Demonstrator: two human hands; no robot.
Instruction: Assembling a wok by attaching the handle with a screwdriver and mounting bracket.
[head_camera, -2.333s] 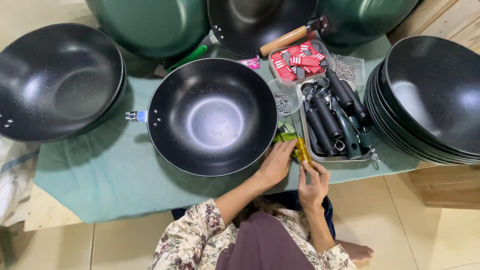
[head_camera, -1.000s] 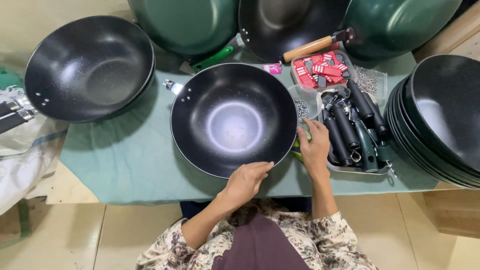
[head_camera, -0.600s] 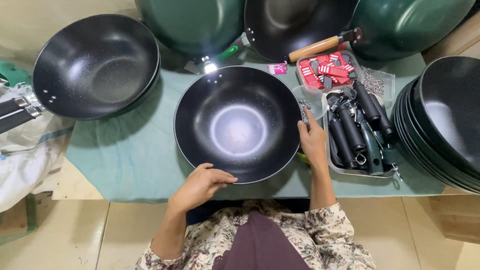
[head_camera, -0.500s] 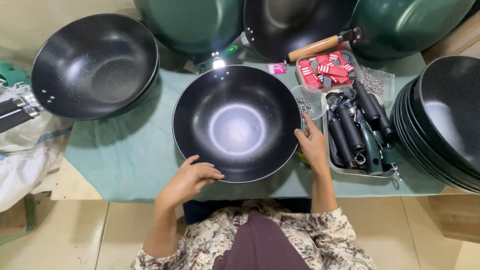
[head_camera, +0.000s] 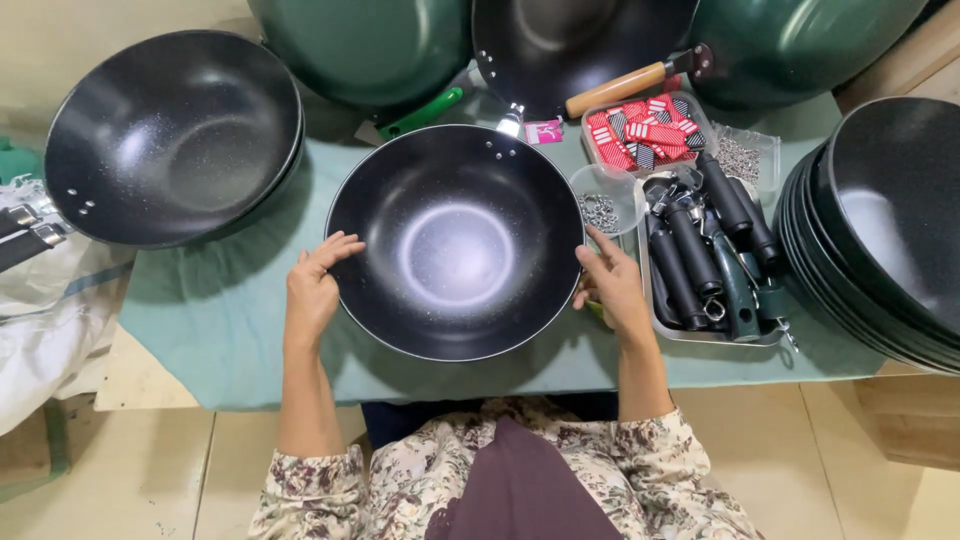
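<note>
On the table: a green cloth (head_camera: 200, 320) covers the top, and a black wok (head_camera: 455, 240) sits bowl-up at its middle, right in front of the person.
Wok: no handle fitted; rivet holes show at its far rim, beside a small metal bracket (head_camera: 511, 122).
Left hand (head_camera: 312, 290): fingers together and slightly curled, tips laid on the wok's left rim, palm on the cloth side.
Right hand (head_camera: 610, 285): fingers lightly spread and bent against the right rim; I cannot tell whether something small is tucked under the palm.
Grip: more a steadying touch from both sides than a firm clasp.
Right of the wok: a clear cup of small metal parts (head_camera: 603, 205) just beside the right hand, then a tray (head_camera: 700, 335) of black handles (head_camera: 690, 255), and a box of red packets (head_camera: 640, 130) behind it.
Far right: a stack of black woks (head_camera: 890, 230) at the table's edge.
Left: another wok (head_camera: 170, 135) with a black handle hanging over the side.
Back: green woks (head_camera: 360, 45) and one with a wooden handle (head_camera: 615, 90).
Risk, slipping: the round bottom could rock or spin on the cloth, since only fingertips hold the rim.
Risk, spill: the right wrist is close to the cup; a turn of the wok could knock it over and scatter the parts.
Risk, crowding: the wok's rim could bump the tray.
</note>
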